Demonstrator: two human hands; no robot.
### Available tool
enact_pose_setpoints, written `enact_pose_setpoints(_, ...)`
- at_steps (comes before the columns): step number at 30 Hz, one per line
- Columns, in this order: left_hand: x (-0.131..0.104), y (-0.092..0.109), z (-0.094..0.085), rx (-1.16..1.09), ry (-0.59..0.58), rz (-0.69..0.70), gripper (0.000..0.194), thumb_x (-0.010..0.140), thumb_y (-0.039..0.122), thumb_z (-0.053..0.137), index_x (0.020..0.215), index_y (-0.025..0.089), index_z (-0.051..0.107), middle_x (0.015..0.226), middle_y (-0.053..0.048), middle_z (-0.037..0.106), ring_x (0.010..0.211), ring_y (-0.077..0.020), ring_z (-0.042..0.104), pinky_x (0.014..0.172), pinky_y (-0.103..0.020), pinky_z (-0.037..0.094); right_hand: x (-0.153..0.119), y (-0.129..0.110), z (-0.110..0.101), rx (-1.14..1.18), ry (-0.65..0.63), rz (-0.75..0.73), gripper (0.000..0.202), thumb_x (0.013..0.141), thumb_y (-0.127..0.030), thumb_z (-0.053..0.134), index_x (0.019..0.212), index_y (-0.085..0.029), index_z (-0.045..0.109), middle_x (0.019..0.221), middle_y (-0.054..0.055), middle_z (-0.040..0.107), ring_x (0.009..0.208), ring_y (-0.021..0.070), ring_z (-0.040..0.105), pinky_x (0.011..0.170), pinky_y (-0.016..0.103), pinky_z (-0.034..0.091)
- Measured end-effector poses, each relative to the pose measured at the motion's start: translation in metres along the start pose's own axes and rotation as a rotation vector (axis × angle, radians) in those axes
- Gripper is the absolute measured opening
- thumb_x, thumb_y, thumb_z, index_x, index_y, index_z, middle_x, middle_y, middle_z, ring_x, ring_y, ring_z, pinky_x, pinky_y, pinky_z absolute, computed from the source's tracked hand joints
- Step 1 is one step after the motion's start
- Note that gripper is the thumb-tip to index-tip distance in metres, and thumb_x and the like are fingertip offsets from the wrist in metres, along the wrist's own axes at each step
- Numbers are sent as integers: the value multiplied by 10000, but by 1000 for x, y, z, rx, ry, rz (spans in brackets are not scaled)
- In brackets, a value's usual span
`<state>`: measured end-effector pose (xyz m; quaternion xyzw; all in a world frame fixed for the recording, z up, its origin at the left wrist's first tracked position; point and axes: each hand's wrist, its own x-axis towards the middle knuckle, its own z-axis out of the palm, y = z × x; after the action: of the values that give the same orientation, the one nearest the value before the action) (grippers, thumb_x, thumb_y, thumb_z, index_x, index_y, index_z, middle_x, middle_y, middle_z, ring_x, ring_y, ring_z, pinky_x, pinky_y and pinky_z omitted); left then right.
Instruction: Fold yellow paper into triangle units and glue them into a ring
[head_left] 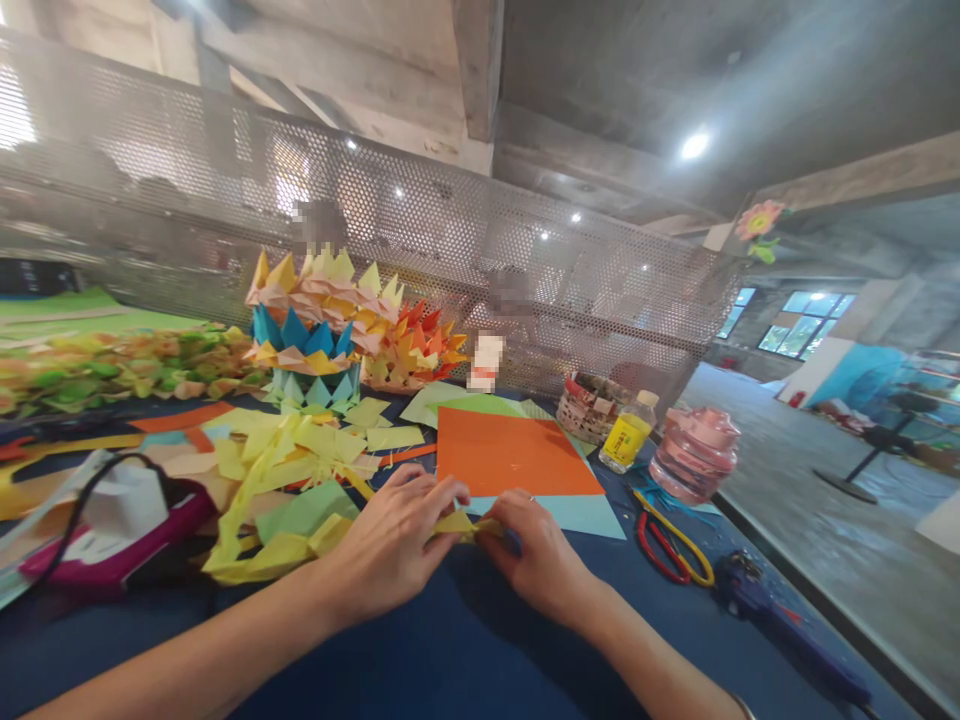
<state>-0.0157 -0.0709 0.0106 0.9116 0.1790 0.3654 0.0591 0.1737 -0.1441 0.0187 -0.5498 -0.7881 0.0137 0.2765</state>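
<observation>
Between my two hands is a small piece of yellow paper (pixel 459 524), pinched at both ends just above the dark blue tabletop. My left hand (pixel 401 535) grips its left end, with thumb and fingers closed. At the other end, my right hand (pixel 534 548) has its fingers closed on the paper, and the fingertips partly hide it. Just beyond the hands lie an orange sheet (pixel 514 450) and a light blue sheet (pixel 581 516) partly under it. A pile of yellow paper pieces (pixel 292 450) spreads beside my left hand.
Folded-paper baskets (pixel 311 340) stand at the back before a perforated metal screen (pixel 420 220). On the right are a yellow-labelled bottle (pixel 626 435), a pink jug (pixel 694 455), scissors (pixel 675 545) and a glue gun (pixel 787 620). A magenta box (pixel 120 545) lies left.
</observation>
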Motion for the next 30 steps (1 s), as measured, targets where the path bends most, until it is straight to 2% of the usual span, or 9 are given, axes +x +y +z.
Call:
enact_pose_setpoints(2, -1, -1, 1, 14, 6, -12, 355, 805, 163, 581, 1148, 190, 495, 842, -24, 640, 815, -199, 578, 845, -373, 364, -1, -1, 2, -31, 11, -35, 111, 872, -178, 510, 793, -181, 590, 773, 39, 573, 746, 161, 510, 697, 281, 401)
enact_pose_setpoints(3, -1, -2, 2, 18, -8, -10, 350, 808, 183, 598, 1146, 197, 510, 840, -24, 647, 813, -201, 581, 847, -378, 362, -1, -2, 2, -45, 10, -52, 120, 878, -178, 504, 806, -180, 599, 789, 47, 581, 762, 167, 511, 711, 289, 403)
enact_pose_setpoints(6, -1, -1, 2, 13, -89, -1, 48, 848, 213, 583, 885, 205, 613, 755, -7, 647, 759, -184, 574, 823, -368, 355, -1, -4, 3, -62, -12, -87, 147, 896, -188, 493, 827, -180, 623, 808, 55, 602, 776, 173, 521, 748, 309, 403)
enact_pose_setpoints(8, 0, 1, 2, 6, -125, -8, 149, 870, 200, 550, 729, 190, 599, 689, 3, 625, 716, -169, 558, 792, -353, 353, 0, -5, 3, -29, -35, -82, 151, 900, -198, 500, 822, -184, 629, 800, 47, 614, 768, 166, 537, 762, 311, 402)
enact_pose_setpoints(13, 1, 2, 0, -49, -70, -78, 124, 837, 190, 573, 719, 185, 612, 684, -9, 627, 694, -169, 557, 732, -322, 371, 1, -6, 0, 161, -31, 100, 103, 886, -269, 540, 865, -202, 615, 798, 19, 643, 743, 143, 562, 699, 260, 424)
enact_pose_setpoints(16, 1, 1, 1, -59, -59, -108, 86, 802, 158, 590, 728, 186, 622, 689, -14, 639, 694, -175, 571, 705, -311, 379, 1, -5, 0, 183, -27, 152, 109, 872, -258, 542, 811, -200, 611, 753, 5, 636, 701, 133, 560, 662, 243, 422)
enact_pose_setpoints(20, 0, 1, 4, -36, -105, -123, 104, 783, 114, 588, 718, 188, 619, 685, -8, 641, 699, -175, 578, 699, -305, 376, 2, -5, 1, 133, -40, 106, 67, 824, -180, 590, 764, -195, 616, 745, 1, 640, 712, 137, 562, 676, 249, 405)
enact_pose_setpoints(26, -2, 3, 8, -12, -194, -116, 137, 770, 96, 586, 659, 174, 568, 679, 1, 613, 700, -174, 558, 697, -311, 344, 1, -6, 3, 46, -86, -11, 90, 818, -163, 608, 731, -184, 612, 691, 5, 608, 710, 149, 537, 691, 264, 389)
enact_pose_setpoints(30, -3, 3, 8, -16, -208, -118, 146, 753, 79, 586, 649, 174, 549, 667, 8, 603, 700, -176, 552, 697, -314, 331, 1, -6, 4, 11, -92, -49, 100, 815, -140, 603, 726, -184, 613, 678, 4, 590, 699, 151, 527, 698, 271, 388)
